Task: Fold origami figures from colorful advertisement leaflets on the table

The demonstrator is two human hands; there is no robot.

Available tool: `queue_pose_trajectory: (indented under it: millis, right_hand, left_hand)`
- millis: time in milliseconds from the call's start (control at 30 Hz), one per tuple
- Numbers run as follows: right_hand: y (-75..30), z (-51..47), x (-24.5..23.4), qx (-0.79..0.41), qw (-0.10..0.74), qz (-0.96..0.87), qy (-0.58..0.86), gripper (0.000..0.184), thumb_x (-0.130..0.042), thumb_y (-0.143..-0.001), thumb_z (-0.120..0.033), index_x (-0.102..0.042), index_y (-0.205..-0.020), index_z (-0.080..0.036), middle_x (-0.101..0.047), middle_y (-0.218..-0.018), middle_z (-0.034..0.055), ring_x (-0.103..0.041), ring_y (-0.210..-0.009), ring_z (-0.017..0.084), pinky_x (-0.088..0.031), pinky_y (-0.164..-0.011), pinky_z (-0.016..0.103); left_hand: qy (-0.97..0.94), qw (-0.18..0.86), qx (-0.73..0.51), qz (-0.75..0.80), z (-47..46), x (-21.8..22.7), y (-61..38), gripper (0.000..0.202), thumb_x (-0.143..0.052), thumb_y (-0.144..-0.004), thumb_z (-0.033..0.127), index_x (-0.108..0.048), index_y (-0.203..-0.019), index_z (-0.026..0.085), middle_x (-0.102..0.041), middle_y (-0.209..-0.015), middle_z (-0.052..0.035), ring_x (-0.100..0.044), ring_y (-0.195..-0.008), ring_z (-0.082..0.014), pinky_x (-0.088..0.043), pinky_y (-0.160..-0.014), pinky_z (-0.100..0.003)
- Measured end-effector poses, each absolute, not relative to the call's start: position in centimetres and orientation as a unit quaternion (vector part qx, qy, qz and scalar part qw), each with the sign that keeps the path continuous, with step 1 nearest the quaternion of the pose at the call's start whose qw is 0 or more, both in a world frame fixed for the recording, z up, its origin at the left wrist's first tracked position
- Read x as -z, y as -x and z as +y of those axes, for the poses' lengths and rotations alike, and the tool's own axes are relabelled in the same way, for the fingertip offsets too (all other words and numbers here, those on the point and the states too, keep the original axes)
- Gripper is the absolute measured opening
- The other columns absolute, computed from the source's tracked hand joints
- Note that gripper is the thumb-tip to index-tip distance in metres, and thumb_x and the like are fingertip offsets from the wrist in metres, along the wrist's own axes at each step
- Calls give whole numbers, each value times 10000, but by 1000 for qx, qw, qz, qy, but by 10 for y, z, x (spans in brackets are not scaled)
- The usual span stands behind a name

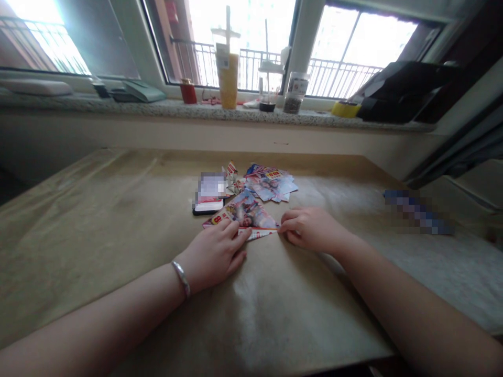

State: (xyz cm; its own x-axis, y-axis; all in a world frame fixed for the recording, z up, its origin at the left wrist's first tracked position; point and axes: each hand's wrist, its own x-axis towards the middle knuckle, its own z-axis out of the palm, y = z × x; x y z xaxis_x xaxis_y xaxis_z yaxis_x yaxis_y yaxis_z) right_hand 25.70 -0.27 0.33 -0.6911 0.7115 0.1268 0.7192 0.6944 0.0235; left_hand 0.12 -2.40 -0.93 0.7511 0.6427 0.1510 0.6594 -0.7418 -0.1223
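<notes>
A colourful printed paper (251, 212), folded into a triangle with a white strip along its near edge, lies flat on the table (157, 230). My left hand (220, 251), with a silver bangle on the wrist, rests on the paper's left part with its fingers stretched out. At the paper's right corner, my right hand (304, 229) pinches the tip between thumb and fingers. Just behind the paper is a phone (210, 196) with its screen lit. A stack of similar printed papers (271, 183) lies farther back, beside a folded paper piece (233, 180).
A blurred blue item (416, 212) lies on the table's right side. Along the stone windowsill (157, 109) stand a tall cup of yellow contents (228, 78), a red container (188, 91), a clear jar (294, 94), yellow tape (346, 109) and a black object (404, 91).
</notes>
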Motion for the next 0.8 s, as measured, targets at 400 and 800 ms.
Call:
queue_pose_trajectory:
  millis: [400, 800]
  right_hand:
    - [-264, -2, -10, 26, 43, -914, 402, 227, -521, -748, -164, -722, -803, -254, -704, -888, -9, -619, -756, 145, -375, -616, 257]
    - [-260, -1, 1, -2, 97, -916, 388, 256, -473, -837, -172, -709, -928, -216, -684, -939, 35, -614, -813, 149, -429, -708, 254]
  left_hand:
    - [933, 86, 46, -345, -23, 8, -1, 402, -410, -902, 348, -530, -1237, 160, -562, -1060, -121, -518, -977, -257, -463, -846, -400]
    - [934, 91, 28, -344, -23, 8, -2, 417, -390, -908, 350, -512, -1251, 147, -556, -1084, -125, -505, -986, -259, -449, -872, -403]
